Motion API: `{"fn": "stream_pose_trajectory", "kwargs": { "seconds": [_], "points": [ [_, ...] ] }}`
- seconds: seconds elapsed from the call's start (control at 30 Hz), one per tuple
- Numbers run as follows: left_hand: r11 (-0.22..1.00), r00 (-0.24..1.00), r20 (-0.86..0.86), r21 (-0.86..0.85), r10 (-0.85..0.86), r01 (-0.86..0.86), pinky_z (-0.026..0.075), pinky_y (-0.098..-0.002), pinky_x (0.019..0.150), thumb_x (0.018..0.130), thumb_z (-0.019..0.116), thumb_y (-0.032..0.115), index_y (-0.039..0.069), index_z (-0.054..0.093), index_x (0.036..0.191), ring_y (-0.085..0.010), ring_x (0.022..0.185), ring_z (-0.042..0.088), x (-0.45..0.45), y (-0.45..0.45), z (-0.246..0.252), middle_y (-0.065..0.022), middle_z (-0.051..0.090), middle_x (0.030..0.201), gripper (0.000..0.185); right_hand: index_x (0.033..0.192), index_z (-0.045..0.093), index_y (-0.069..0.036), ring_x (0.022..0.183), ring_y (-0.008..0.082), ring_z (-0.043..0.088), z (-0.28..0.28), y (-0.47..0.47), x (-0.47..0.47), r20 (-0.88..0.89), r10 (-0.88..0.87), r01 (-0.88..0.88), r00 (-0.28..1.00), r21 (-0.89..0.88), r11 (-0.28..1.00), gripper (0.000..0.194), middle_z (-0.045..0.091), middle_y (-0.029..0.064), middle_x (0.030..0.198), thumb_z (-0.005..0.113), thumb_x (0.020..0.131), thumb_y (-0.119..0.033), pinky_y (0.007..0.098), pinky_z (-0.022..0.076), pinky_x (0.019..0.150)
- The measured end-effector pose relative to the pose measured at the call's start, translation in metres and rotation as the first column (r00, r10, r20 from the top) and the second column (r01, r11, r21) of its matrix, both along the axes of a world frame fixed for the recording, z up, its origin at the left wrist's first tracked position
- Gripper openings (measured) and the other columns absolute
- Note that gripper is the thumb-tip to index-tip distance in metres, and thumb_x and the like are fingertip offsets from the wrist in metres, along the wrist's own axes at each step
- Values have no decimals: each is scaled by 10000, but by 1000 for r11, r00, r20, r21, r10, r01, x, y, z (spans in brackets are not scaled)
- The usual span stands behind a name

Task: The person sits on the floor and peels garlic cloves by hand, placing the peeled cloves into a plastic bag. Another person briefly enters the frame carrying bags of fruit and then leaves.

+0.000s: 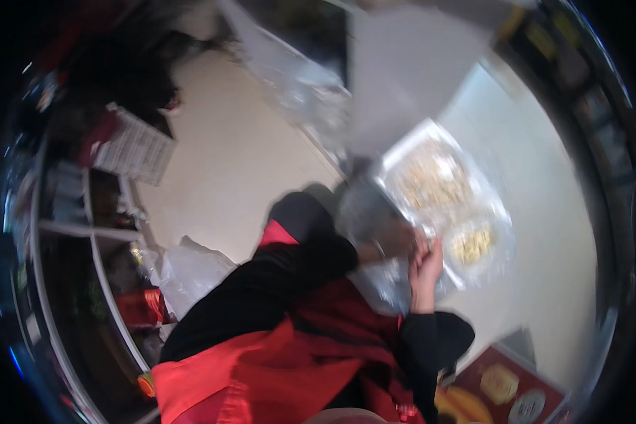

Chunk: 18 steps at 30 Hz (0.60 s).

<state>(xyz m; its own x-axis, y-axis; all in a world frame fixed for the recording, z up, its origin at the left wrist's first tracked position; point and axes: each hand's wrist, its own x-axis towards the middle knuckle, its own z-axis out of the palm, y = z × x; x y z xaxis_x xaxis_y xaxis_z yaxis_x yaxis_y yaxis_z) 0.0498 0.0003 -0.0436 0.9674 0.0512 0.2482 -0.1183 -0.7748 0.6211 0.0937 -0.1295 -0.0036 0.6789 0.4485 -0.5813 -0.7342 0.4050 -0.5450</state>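
Observation:
Two foods lie under clear plastic (pixel 501 212) on the right: pale beige pieces in a white tray (pixel 400 204), and pale yellow pieces (pixel 473 246) in a rounder spot nearer me. At the tray's near edge, the curled fingers of my right hand (pixel 426 267) pinch the plastic. My left hand (pixel 400 241) reaches in from the left beside it, dark and blurred, a band at its wrist. What its fingers hold cannot be made out. More clear plastic (pixel 387 286) hangs below my hands, over my red apron (pixel 297 360).
The tray rests on a pale tabletop (pixel 546 254). A red box (pixel 501 376) with pictures lies at the lower right. On the left stand a shelf unit (pixel 93 230) with packages and a white plastic bag (pixel 193 270) on the beige floor (pixel 233 159). A glass-like panel (pixel 297 79) is behind.

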Motion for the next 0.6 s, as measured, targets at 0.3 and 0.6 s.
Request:
{"fn": "stream_pose_trajectory", "kwargs": {
  "seconds": [0.3, 0.6],
  "points": [
    [849, 942, -325, -518, -83, -104, 459, -323, 592, 732, 696, 97, 15, 527, 724, -199, 622, 566, -4, -2, 25, -92, 544, 652, 188, 1075, 544, -101, 530, 65, 347, 37, -8, 14, 234, -42, 14, 971, 120, 993, 231, 415, -29, 644, 518, 981, -311, 208, 296, 499],
    [460, 980, -129, -887, -150, -46, 394, -178, 587, 859, 673, 110, 72, 555, 1015, -24, 652, 483, 14, -1, 66, 49, 539, 744, 199, 922, 509, -159, 486, 49, 339, 48, -11, 14, 148, 27, -22, 989, -33, 999, 157, 386, -54, 609, 559, 959, -303, 195, 259, 441]
  ]
}}
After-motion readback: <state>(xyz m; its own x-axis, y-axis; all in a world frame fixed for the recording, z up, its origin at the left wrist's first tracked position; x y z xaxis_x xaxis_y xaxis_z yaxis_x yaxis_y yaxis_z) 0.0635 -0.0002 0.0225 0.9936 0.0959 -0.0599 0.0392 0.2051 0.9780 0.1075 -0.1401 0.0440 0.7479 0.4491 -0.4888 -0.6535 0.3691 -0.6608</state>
